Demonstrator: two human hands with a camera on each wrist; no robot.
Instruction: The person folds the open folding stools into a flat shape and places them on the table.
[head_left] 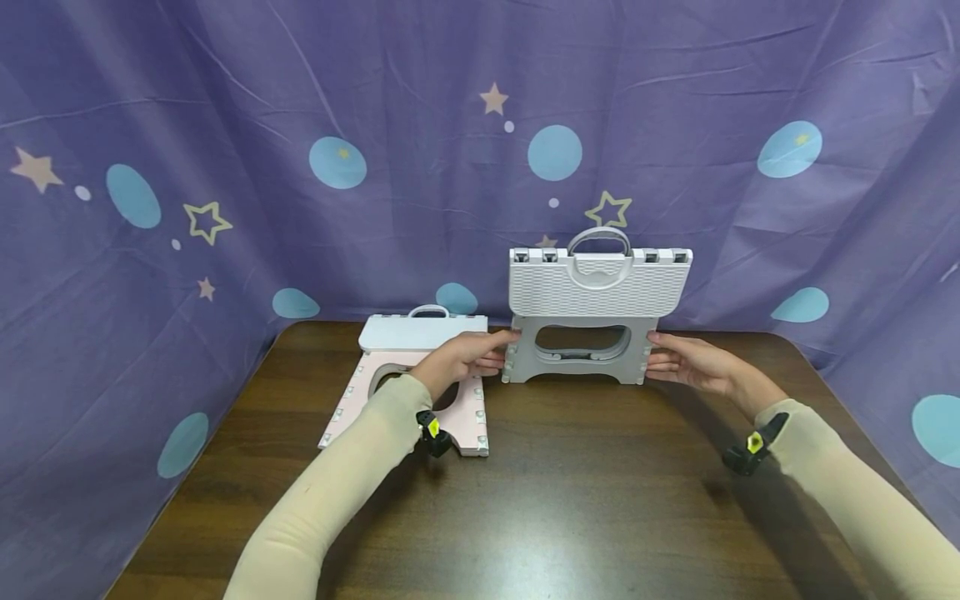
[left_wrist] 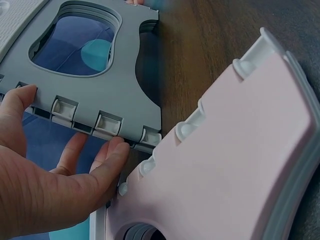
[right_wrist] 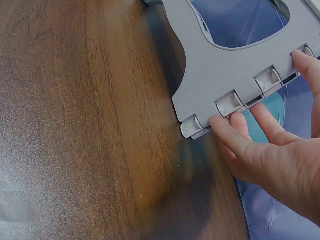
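A grey folding step stool [head_left: 525,342], folded flat, stands upright at the back of the table, with a white textured top panel [head_left: 540,287] and a grey handle loop above. My left hand [head_left: 471,354] holds its left side edge, thumb by the front face and fingers along the hinges. On the opposite edge, my right hand [head_left: 693,362] holds it in a similar way. Both wrist views show the fingertips touching the edge with its white hinge pieces. A folded pink step stool [head_left: 465,429] with a white top lies left of it, partly covered by my left forearm.
The brown wooden table [head_left: 570,483] extends in front of both stools. A purple curtain [head_left: 420,233] with stars and blue spots hangs close behind the table and along its sides.
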